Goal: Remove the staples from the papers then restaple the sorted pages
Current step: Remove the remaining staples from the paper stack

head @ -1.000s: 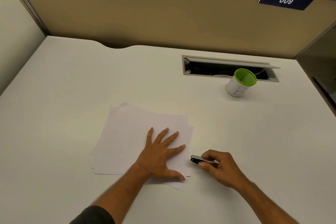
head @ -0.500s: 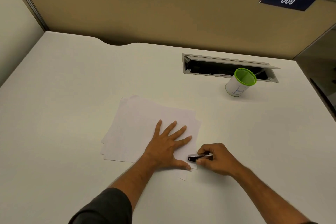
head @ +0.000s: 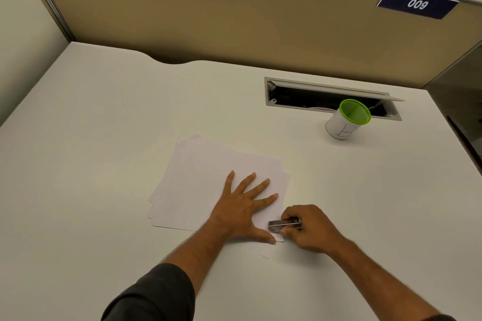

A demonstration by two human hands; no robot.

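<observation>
While we grip the small metal stapler (head: 284, 225) in the right hand (head: 310, 230), fingers curled around its body, its nose sits at the near right corner of the paper stack (head: 216, 180). We cannot tell whether its mouth is pressed down on the sheets or only resting against them. The left hand (head: 242, 210) holds nothing; it lies flat with fingers spread on the top sheet, thumb just beside the tool, pinning the stack to the desk (head: 104, 138).

We judge the current step to be work at that corner, either prising out a staple or fastening the sorted pages. The sheets are fanned unevenly, so the next move calls for firm downward pressure from the flat hand and a square approach to the corner.

No staple is visible; the corner is covered by thumb and tool. One small white scrap (head: 264, 251) lies on the desk just nearer to us than that corner. A green-rimmed cup (head: 347, 120) stands well apart, beside an open cable slot (head: 331, 98).
</observation>
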